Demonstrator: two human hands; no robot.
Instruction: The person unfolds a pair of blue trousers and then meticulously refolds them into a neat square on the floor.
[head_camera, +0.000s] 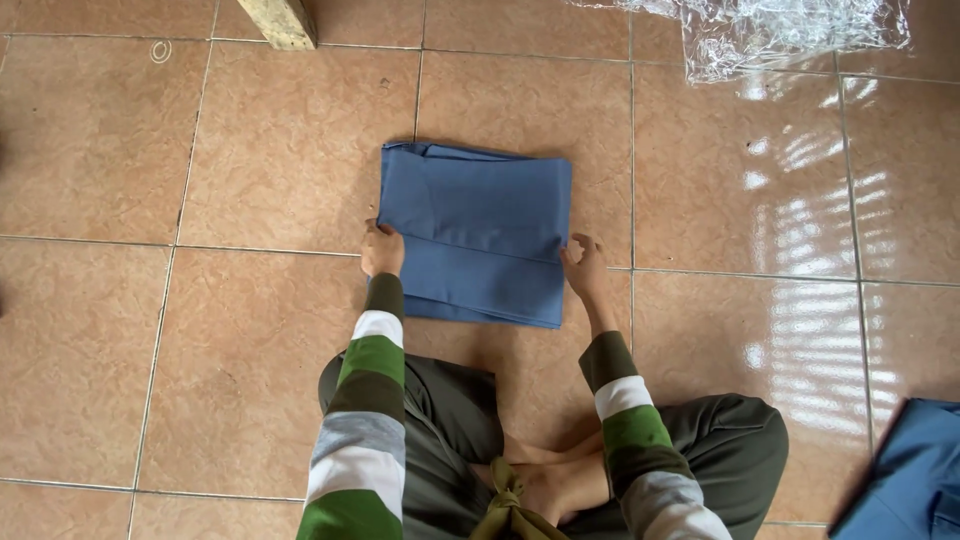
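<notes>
You are mid-fold: your left hand and right hand pinch the side edges of the folded blue cloth on the tiled floor, apparently gripping its upper layer, so next square the edges evenly.

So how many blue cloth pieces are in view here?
2. One folded blue cloth lies on the tiled floor between both hands; another blue cloth sits at the bottom right corner, partly cut off.

The person wears long sleeves banded in green, white, grey and olive, dark olive trousers, feet bare.
</notes>
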